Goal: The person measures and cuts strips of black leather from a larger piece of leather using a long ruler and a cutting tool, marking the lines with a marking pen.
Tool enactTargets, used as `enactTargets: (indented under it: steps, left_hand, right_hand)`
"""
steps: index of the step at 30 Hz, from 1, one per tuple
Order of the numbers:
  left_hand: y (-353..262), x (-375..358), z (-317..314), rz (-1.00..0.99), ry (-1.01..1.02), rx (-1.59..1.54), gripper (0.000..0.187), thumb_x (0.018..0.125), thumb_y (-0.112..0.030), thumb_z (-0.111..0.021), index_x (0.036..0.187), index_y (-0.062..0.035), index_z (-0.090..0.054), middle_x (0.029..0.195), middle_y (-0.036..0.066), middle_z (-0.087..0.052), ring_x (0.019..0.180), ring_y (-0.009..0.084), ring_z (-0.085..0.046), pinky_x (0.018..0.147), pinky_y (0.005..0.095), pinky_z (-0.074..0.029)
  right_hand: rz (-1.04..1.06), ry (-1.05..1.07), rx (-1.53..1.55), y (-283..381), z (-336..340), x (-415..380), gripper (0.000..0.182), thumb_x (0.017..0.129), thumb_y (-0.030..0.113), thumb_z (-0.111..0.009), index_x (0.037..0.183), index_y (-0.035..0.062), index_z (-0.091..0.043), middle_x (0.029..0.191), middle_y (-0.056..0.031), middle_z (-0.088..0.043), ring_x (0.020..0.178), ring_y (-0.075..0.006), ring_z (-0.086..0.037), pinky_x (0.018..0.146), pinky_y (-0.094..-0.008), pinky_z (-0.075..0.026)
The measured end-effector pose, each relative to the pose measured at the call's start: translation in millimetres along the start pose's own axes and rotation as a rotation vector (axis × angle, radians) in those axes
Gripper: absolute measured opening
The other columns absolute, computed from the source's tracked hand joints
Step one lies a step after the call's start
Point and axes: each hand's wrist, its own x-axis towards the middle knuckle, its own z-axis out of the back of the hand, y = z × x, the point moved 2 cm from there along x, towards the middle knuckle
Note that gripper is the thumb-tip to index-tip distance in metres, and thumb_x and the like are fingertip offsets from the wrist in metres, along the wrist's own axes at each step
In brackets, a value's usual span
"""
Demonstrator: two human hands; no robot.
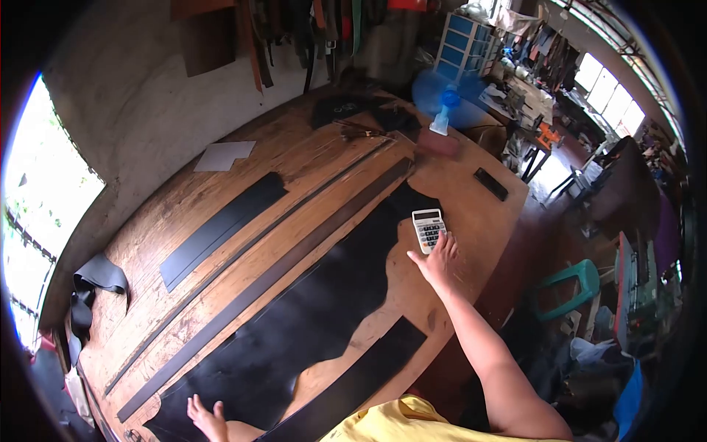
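My right hand point(440, 264) reaches over the lower right edge of a white calculator point(427, 230), fingers stretched out at its keys and thumb apart. The calculator lies on the wooden table point(471, 214), at the right edge of a large black leather hide point(294, 317) with an uneven outline. At the hide's near left end is my left hand point(208, 421), its fingers spread and nothing in them. A wide black strip point(375, 361) lies nearer my body. Beyond the hide runs a long dark flat strip point(272, 283).
A black cut panel point(221, 228) and a pale sheet point(224, 156) lie toward the wall. A dark phone-like object point(490, 184) is near the right edge. A blue fan point(445, 107) stands at the far end. A green stool point(571, 291) is on the floor at right.
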Motion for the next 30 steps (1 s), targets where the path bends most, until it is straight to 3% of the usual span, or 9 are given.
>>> enactTargets:
  steps: [4,7,9,10,14,18,24,26,30]
  left_hand:
    - [-84.1,-43.6,-34.1,0.147,0.024,0.059,0.074,0.092,-0.039,-0.068,0.150,-0.0056,-0.037,0.155,0.024,-0.035,0.142,0.0428,-0.031,0.115,0.0539,-0.030]
    - [-131.1,-46.6,-40.4,0.216,0.004,0.059,0.065,0.096,-0.035,-0.062,0.149,-0.0046,-0.041,0.153,0.023,-0.039,0.143,0.0414,-0.032,0.117,0.0548,-0.025]
    - [-130.4,-52.1,-49.9,0.151,-0.145,0.083,0.056,0.097,-0.034,-0.059,0.144,-0.0053,-0.049,0.151,0.019,-0.045,0.145,0.0390,-0.032,0.118,0.0557,-0.021]
    - [-134.1,-52.1,-50.1,0.164,-0.118,0.173,0.057,0.096,-0.037,-0.058,0.144,-0.0058,-0.050,0.152,0.016,-0.044,0.147,0.0387,-0.029,0.119,0.0562,-0.019]
    - [-131.8,-52.6,-53.7,0.387,0.018,0.096,0.072,0.098,-0.051,-0.050,0.155,-0.0108,-0.031,0.163,0.014,-0.024,0.152,0.0357,-0.018,0.118,0.0594,-0.017]
    - [-137.1,-53.1,-43.0,0.397,0.028,0.012,0.074,0.099,-0.054,-0.048,0.155,-0.0100,-0.029,0.163,0.015,-0.023,0.152,0.0356,-0.016,0.118,0.0600,-0.017]
    - [-132.9,-55.5,-29.8,0.338,0.070,0.009,0.074,0.097,-0.057,-0.049,0.155,-0.0142,-0.031,0.163,0.013,-0.024,0.150,0.0337,-0.021,0.117,0.0604,-0.022]
    - [-128.2,-55.8,-18.8,0.302,0.102,0.028,0.071,0.098,-0.056,-0.048,0.154,-0.0147,-0.034,0.162,0.012,-0.028,0.148,0.0334,-0.025,0.115,0.0635,-0.023]
    - [-80.7,-60.4,-4.0,0.391,0.052,0.052,0.063,0.097,-0.054,-0.050,0.146,-0.0136,-0.046,0.154,0.009,-0.041,0.143,0.0323,-0.035,0.113,0.0658,-0.025]
  right_hand:
    - [-0.078,0.171,-0.052,-21.5,-35.0,38.6,0.108,0.073,0.065,-0.075,0.147,-0.0020,-0.033,0.146,-0.0321,-0.039,0.134,-0.0455,-0.040,0.107,-0.0577,-0.037]
    - [-0.035,0.165,-0.013,-36.8,-34.2,46.3,0.097,0.068,0.049,-0.085,0.140,-0.0017,-0.043,0.141,-0.0283,-0.047,0.129,-0.0425,-0.046,0.106,-0.0534,-0.039]
    - [-0.279,0.290,0.331,-7.8,43.5,62.2,0.071,0.063,0.028,-0.091,0.119,-0.0007,-0.058,0.112,-0.0236,-0.067,0.102,-0.0370,-0.067,0.091,-0.0469,-0.053]
    - [-0.227,0.145,0.376,-22.2,33.7,57.4,0.063,0.064,0.021,-0.090,0.113,-0.0017,-0.059,0.104,-0.0213,-0.069,0.093,-0.0360,-0.070,0.085,-0.0458,-0.056]
    - [-0.051,0.076,-0.241,-157.1,-53.8,64.8,0.087,0.077,0.063,-0.075,0.138,0.0050,-0.050,0.126,-0.0239,-0.061,0.113,-0.0407,-0.062,0.094,-0.0518,-0.050]
    - [-0.135,0.131,-0.434,-201.4,-83.5,74.9,0.095,0.080,0.076,-0.061,0.151,0.0173,-0.037,0.138,-0.0161,-0.053,0.120,-0.0411,-0.055,0.094,-0.0543,-0.049]
    - [0.039,0.086,-0.475,-110.0,-74.1,68.8,0.083,0.091,0.067,-0.053,0.149,0.0090,-0.039,0.149,-0.0164,-0.045,0.134,-0.0368,-0.046,0.106,-0.0538,-0.042]
    - [0.379,-0.147,-0.214,-71.8,-104.5,54.1,0.075,0.096,0.058,-0.053,0.148,0.0056,-0.040,0.150,-0.0170,-0.044,0.138,-0.0373,-0.042,0.109,-0.0548,-0.038]
    - [0.495,0.360,-0.239,79.5,-80.2,3.9,0.075,0.100,0.054,-0.048,0.153,0.0028,-0.033,0.160,-0.0183,-0.030,0.147,-0.0365,-0.029,0.118,-0.0536,-0.027]
